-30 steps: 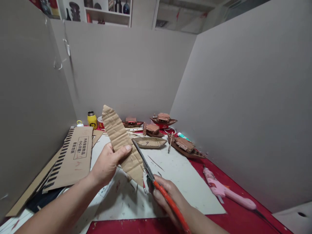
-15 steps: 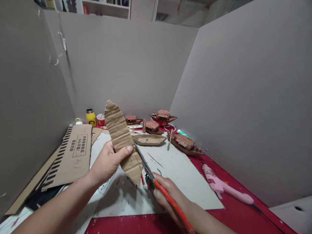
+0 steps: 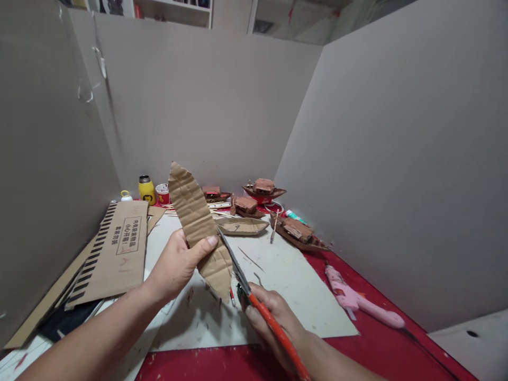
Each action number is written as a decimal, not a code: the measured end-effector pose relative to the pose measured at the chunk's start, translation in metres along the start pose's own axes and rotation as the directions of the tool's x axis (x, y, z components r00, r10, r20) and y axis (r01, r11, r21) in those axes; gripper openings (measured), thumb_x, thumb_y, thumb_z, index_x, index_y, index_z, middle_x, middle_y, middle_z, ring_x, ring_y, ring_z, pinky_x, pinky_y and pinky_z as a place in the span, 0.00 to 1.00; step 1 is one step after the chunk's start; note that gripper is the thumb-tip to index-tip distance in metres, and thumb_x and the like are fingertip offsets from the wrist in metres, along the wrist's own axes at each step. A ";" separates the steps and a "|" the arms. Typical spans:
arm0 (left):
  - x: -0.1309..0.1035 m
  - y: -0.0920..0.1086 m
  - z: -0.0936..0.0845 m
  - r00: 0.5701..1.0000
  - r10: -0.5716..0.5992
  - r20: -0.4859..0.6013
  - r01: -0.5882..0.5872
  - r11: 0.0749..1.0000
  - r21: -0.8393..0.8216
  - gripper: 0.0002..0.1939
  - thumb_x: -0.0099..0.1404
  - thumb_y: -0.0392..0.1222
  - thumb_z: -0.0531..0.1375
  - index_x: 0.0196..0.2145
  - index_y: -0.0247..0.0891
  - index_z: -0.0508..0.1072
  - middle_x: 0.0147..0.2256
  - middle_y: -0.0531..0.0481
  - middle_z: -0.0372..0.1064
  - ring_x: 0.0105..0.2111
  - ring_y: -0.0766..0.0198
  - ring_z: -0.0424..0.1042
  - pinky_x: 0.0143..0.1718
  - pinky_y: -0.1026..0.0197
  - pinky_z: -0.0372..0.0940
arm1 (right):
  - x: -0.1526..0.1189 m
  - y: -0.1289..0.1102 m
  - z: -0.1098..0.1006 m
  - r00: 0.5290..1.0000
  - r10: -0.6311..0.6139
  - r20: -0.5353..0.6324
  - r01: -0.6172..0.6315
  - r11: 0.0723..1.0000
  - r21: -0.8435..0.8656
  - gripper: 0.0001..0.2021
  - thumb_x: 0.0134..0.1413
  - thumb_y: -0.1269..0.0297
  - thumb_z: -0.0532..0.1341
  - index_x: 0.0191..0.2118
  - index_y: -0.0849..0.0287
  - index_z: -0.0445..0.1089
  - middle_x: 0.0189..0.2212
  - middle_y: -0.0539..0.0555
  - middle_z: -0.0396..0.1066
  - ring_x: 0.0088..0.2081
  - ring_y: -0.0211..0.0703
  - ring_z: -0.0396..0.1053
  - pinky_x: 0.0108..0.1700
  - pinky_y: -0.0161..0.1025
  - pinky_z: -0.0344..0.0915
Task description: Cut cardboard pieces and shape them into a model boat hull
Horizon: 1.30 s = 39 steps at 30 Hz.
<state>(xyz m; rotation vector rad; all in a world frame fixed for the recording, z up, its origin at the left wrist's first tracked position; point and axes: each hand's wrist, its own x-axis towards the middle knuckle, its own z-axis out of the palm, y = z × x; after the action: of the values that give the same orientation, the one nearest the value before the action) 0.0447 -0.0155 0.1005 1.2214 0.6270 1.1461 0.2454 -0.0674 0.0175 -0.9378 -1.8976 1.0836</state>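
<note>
My left hand (image 3: pixel 184 262) grips a leaf-shaped piece of corrugated cardboard (image 3: pixel 192 209), pointed at both ends and held up above the white board. The thumb lies across its front; the other fingers are behind it. In my right hand (image 3: pixel 273 317) is a pair of scissors (image 3: pixel 254 301) with red-orange handles. Their blades point up and left along the cardboard's right edge, close to the left thumb. Whether the blades touch the edge I cannot tell. Beyond the hands, a small boat-shaped cardboard hull (image 3: pixel 243 227) sits on the board.
Several brown model boats (image 3: pixel 297 230) stand at the back and right. A pink glue gun (image 3: pixel 357 301) lies on the red table (image 3: pixel 329 349) at right. Printed cardboard (image 3: pixel 115 254) lies at left, a yellow bottle (image 3: pixel 146 190) and red cup (image 3: pixel 162 194) behind. Grey panels (image 3: pixel 198 106) enclose the table.
The view has shifted slightly, so the table things appear a little further left. Both hands keep their hold, and the cardboard and scissors are in nearly the same pose.
</note>
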 end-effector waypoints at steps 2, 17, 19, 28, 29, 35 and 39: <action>0.000 0.000 0.001 1.000 -0.004 -0.004 0.004 1.000 -0.011 0.14 0.62 0.41 0.64 0.46 0.37 0.77 0.41 0.45 0.79 0.39 0.58 0.76 0.43 0.58 0.69 | 0.000 -0.002 0.002 1.000 0.001 -0.025 -0.001 1.000 0.002 0.18 0.65 0.48 0.50 0.28 0.56 0.54 0.20 0.43 0.47 0.21 0.34 0.46 0.22 0.33 0.48; -0.007 -0.005 0.012 0.995 0.019 -0.099 -0.020 1.000 -0.010 0.12 0.63 0.46 0.63 0.41 0.37 0.78 0.43 0.47 0.78 0.41 0.57 0.76 0.39 0.61 0.71 | 0.004 -0.005 0.000 0.999 -0.046 -0.018 0.045 0.998 -0.033 0.14 0.65 0.52 0.51 0.34 0.57 0.59 0.25 0.45 0.52 0.26 0.36 0.48 0.27 0.34 0.52; -0.009 -0.007 0.015 0.996 0.013 -0.092 -0.015 1.000 -0.015 0.13 0.63 0.46 0.63 0.43 0.37 0.77 0.45 0.46 0.77 0.44 0.56 0.75 0.41 0.60 0.70 | 0.003 -0.005 0.001 0.999 -0.037 -0.027 0.037 0.999 -0.010 0.14 0.64 0.52 0.52 0.33 0.57 0.59 0.25 0.45 0.51 0.26 0.36 0.48 0.27 0.34 0.52; -0.011 -0.015 0.022 0.992 -0.052 -0.117 0.038 0.992 -0.116 0.14 0.62 0.46 0.64 0.42 0.36 0.76 0.38 0.47 0.79 0.37 0.57 0.77 0.38 0.59 0.71 | -0.005 0.003 0.012 0.995 0.078 -0.060 -0.072 0.992 0.104 0.16 0.63 0.50 0.55 0.30 0.56 0.57 0.21 0.44 0.51 0.22 0.33 0.46 0.23 0.33 0.48; -0.012 -0.016 0.022 0.991 -0.070 -0.116 0.054 0.989 -0.138 0.13 0.62 0.46 0.64 0.42 0.36 0.76 0.37 0.47 0.79 0.36 0.58 0.77 0.37 0.59 0.71 | -0.004 0.003 0.012 0.993 0.095 -0.069 -0.085 0.987 0.137 0.17 0.63 0.49 0.54 0.30 0.57 0.58 0.21 0.44 0.51 0.21 0.33 0.47 0.22 0.33 0.48; -0.013 -0.011 0.021 0.989 -0.102 -0.105 0.083 0.981 -0.175 0.13 0.60 0.46 0.66 0.39 0.35 0.75 0.35 0.47 0.79 0.36 0.58 0.77 0.38 0.59 0.72 | 0.000 0.010 0.008 0.956 0.198 -0.215 -0.126 0.942 0.311 0.21 0.58 0.42 0.56 0.30 0.56 0.57 0.17 0.42 0.51 0.16 0.31 0.46 0.16 0.31 0.47; -0.006 -0.004 0.011 0.984 -0.026 -0.176 0.002 0.991 -0.134 0.11 0.59 0.46 0.67 0.36 0.36 0.77 0.33 0.49 0.79 0.34 0.60 0.77 0.38 0.61 0.72 | -0.001 0.010 -0.001 0.945 0.236 -0.227 -0.137 0.914 0.381 0.22 0.60 0.40 0.53 0.33 0.56 0.58 0.18 0.42 0.52 0.15 0.31 0.47 0.16 0.30 0.48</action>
<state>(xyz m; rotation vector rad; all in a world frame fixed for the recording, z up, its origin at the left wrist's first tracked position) 0.0537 -0.0255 0.0988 1.0066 0.6800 1.2738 0.2494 -0.0643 0.0085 -1.0084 -1.3480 1.2927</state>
